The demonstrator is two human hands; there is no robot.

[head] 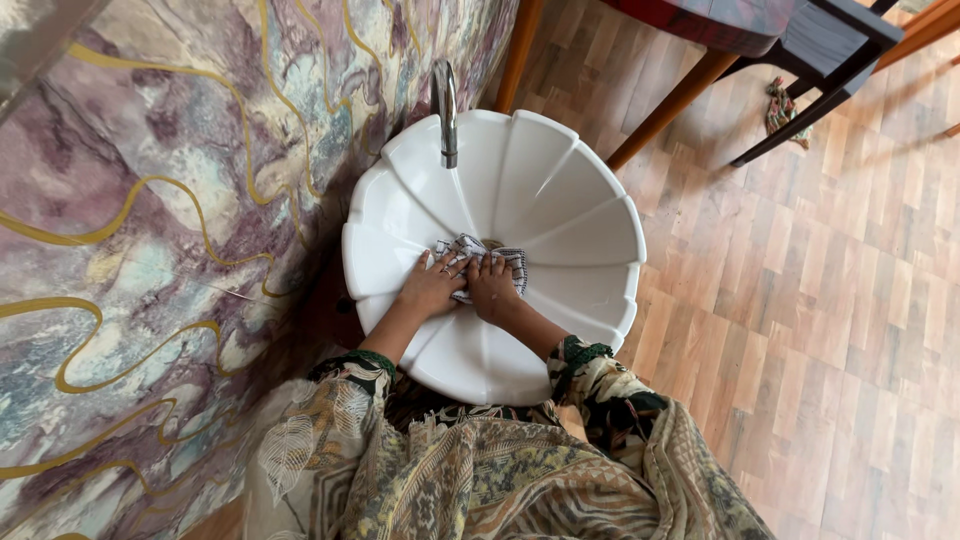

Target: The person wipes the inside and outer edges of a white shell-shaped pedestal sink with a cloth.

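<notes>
Cloth [487, 262] bunched at basin [590, 225] bottom, over the drain. Left hand [430, 287] and right hand [492, 286] both press down on it, fingers gripping the fabric. Tap [445, 110] above basin, no water running. Basin looks clean; how much is wiped can't be told.

A washbasin [580, 215] is set against the wall [150, 200], which lies to its left. A tap [446, 110] is mounted at the basin's far rim and reaches over the bowl. A cloth [487, 260] is spread in the bowl's middle, pressed under the left hand [430, 288] and right hand [493, 288], side by side. Chair legs [670, 105] are planted on the floor [820, 330] beyond, to the right.
</notes>
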